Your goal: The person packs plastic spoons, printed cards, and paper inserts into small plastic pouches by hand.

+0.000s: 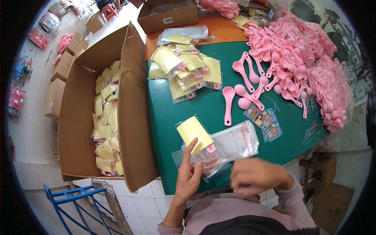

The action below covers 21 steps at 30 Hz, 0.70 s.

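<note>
My left hand point(188, 174) has its index finger stretched out, pressing on a packet, with the thumb apart from it. The packet is a clear plastic bag with a yellow card point(192, 132) inside; a pink spoon handle end point(211, 148) shows at its lower edge. Under and beside it lies a stack of clear plastic bags point(239, 137). My right hand point(254, 176) is over the table's near edge, smeared by motion; its fingers look curled, and whether they hold anything is unclear. Farther up lie loose pink spoons point(228, 105) and colourful printed cards point(264, 122).
A large cardboard box point(139, 113) stands left of the green table point(164, 133), holding several finished-looking packets point(106, 131). More yellow-card packets point(180, 64) are piled at the far left of the table. Pink spoons point(282, 58) heap at the right. A blue metal frame point(72, 194) stands lower left.
</note>
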Available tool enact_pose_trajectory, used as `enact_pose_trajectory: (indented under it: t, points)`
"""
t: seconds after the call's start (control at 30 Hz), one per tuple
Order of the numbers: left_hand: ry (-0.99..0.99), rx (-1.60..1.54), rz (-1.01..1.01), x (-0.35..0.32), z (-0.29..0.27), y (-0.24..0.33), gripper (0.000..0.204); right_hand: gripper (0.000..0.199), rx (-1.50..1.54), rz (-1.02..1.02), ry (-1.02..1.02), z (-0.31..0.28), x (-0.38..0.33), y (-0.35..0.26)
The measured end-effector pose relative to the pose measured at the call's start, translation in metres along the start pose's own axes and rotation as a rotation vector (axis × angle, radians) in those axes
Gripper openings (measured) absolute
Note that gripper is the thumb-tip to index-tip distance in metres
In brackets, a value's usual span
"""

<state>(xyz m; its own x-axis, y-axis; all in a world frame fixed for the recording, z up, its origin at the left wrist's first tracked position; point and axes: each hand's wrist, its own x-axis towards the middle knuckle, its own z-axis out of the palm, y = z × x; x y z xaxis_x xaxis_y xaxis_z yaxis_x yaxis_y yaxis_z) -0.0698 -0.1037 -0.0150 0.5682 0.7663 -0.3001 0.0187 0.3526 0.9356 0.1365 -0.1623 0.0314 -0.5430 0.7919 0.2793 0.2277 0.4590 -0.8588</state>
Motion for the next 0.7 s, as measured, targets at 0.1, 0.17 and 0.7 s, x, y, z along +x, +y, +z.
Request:
enact_pose_trajectory:
  t: [0.1, 0.17, 0.7]
  points:
    - [-0.079, 0.161, -0.09, -0.003, 0.003, 0.012, 0.05, 0.019, -0.365, 0.143, 0.032, -0.009, 0.007, -0.006]
    - [-0.148, 0.051, -0.112, -0.004, 0.006, 0.014, 0.051, 0.02, -0.457, 0.161, 0.028, 0.006, 0.013, 0.001]
    - [-0.121, -0.533, -0.249, -0.027, 0.001, 0.012, 0.059, 0.015, -0.918, -0.276, 0.066, 0.034, 0.019, 0.012]
